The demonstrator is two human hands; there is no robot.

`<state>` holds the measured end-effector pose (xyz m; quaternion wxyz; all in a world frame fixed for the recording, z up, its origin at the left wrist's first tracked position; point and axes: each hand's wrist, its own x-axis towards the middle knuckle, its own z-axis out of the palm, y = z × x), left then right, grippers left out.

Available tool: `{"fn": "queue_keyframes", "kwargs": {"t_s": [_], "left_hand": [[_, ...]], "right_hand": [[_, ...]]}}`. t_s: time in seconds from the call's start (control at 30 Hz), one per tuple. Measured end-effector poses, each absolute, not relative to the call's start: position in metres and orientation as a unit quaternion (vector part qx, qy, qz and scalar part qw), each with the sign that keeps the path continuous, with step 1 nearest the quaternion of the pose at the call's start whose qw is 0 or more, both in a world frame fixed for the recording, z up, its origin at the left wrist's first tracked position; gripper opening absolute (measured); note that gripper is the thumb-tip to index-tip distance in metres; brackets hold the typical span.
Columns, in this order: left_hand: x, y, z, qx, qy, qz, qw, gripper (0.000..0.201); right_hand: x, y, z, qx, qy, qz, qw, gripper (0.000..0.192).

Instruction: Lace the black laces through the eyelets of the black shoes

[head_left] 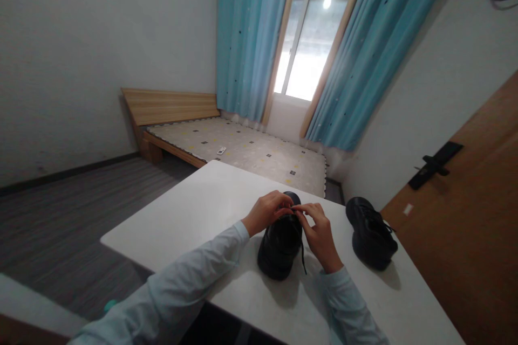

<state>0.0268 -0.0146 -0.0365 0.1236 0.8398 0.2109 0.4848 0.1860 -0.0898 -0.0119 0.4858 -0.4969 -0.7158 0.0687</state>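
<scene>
Head view: left hand [266,211] and right hand [319,232] are pinching the lace [302,253] on the shoe [280,248]; at 3 o'clock another shoe [370,233] is sitting; loosening fingers are risking a slipped lace.

Black shoes [281,245] – white table [194,215] – star-dotted turquoise curtains [251,38]

Two shoes [280,245] [372,232] side by side on table [190,215], bed [251,153] behind.
</scene>
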Motion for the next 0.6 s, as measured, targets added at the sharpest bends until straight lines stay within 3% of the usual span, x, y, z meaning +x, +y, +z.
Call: {"fn": "queue_keyframes", "kwargs": {"t_s": [0.2,0.4,0.6], "left_hand": [[0.028,-0.019,-0.036,0.811,0.262,0.5,0.153,0.018],[0.029,-0.02,-0.034,0.851,0.243,0.443,0.146,0.013],[0.028,-0.018,-0.035,0.869,0.247,0.41,0.124,0.016]], "right_hand": [[0.202,-0.081,-0.018,-0.515,-0.57,0.194,0.61,0.02],[0.231,-0.069,-0.026,-0.447,-0.39,0.254,0.764,0.02],[0.267,-0.061,-0.037,-0.429,-0.293,0.269,0.811,0.021]]}}
